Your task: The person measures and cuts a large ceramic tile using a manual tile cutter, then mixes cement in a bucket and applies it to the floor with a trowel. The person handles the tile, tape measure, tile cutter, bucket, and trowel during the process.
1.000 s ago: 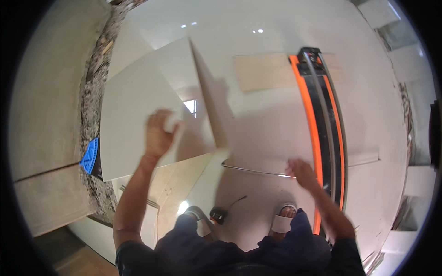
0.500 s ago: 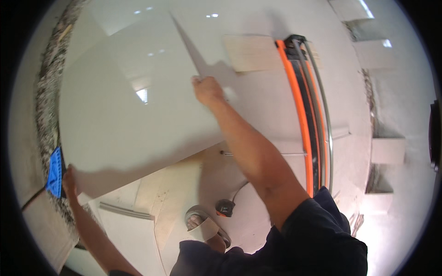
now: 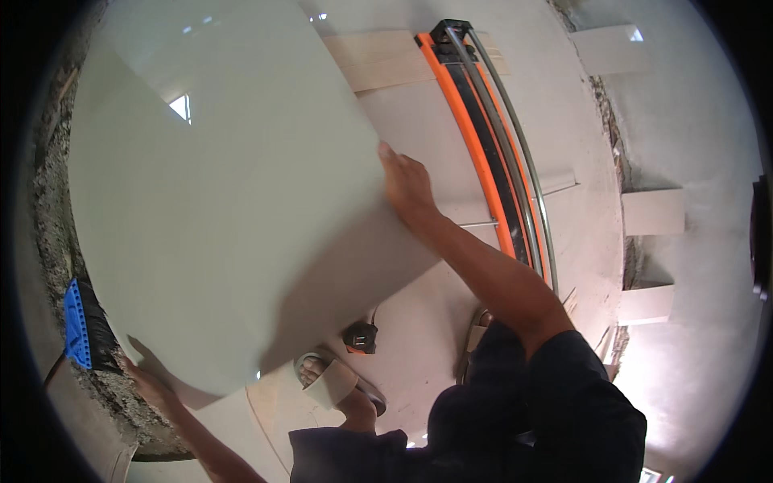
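A large, glossy, pale tile [image 3: 233, 217] fills the left and middle of the head view, tilted, casting a shadow along its near side. My right hand [image 3: 408, 183] grips its right edge, thumb on the upper face and the other fingers partly out of sight. Low on the left, my left hand [image 3: 149, 382] is closed on the tile's near-left edge; its fingertips are hard to see. Just beyond that hand, a blue triangular plastic tool [image 3: 76, 324] lies against the rough strip by the wall.
An orange and black tile cutter [image 3: 491, 149] with metal rails lies to the right, near a flat cardboard piece [image 3: 378, 60]. A tape measure [image 3: 360, 336] sits by my sandalled foot [image 3: 330, 374]. Small tile pieces [image 3: 652, 212] line the right wall. Broken rubble [image 3: 52, 193] runs along the left.
The tile has tilted up and come nearer, its right edge moving right with my right hand. My left hand has moved lower along its edge. The whole view has shifted.
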Demonstrator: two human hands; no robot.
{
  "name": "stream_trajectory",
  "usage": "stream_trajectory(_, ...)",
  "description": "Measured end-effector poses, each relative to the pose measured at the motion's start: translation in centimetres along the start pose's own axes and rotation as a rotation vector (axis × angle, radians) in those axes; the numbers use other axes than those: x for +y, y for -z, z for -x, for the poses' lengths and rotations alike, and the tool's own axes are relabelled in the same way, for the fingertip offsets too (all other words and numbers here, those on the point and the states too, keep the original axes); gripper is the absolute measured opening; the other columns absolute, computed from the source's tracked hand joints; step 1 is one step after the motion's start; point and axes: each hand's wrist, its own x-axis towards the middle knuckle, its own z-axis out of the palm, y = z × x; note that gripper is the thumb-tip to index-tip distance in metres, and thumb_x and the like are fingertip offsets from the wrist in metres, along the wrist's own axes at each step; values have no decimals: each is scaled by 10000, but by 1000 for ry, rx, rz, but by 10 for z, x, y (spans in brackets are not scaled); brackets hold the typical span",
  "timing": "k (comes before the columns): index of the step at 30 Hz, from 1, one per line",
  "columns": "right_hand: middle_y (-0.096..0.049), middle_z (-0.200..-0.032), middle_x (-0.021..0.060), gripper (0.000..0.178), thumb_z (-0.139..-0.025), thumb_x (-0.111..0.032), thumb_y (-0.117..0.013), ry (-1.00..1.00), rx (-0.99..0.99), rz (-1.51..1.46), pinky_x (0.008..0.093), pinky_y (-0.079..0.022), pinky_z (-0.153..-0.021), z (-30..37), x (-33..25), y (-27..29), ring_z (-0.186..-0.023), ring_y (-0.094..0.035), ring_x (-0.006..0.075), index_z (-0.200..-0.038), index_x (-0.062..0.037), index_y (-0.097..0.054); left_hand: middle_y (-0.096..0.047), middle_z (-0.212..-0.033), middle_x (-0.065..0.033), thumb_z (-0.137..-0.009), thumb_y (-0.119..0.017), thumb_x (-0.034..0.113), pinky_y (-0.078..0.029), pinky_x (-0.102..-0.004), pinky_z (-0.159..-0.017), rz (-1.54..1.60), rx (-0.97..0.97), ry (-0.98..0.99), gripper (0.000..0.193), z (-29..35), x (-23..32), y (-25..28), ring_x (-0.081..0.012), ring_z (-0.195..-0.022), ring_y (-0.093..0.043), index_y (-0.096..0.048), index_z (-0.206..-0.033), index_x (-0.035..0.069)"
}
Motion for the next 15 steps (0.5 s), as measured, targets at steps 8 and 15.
stream_trajectory(8, -542, -696, 207, 664, -917, -563, -359, -120, 74, -119, 428, -414, -704, 66, 134, 93, -701, -535, 321, -717, 51, -514, -624, -849, -199, -885, -365, 646, -477, -404, -698, 254, -157, -215, 820, 134, 1, -10, -285, -786, -584, -616, -912, -135)
stream_trajectory(15, -543, -683, 215, 747, -895, -641, -333, -255, 100, -204, 427, -430, -707, 98, 226, 125, -720, -561, 315, -725, 53, -549, -627, -793, -190, -915, -350, 581, -464, -389, -678, 168, -207, -215, 766, 199, 10, -26, -271, -735, -581, -619, -861, -134)
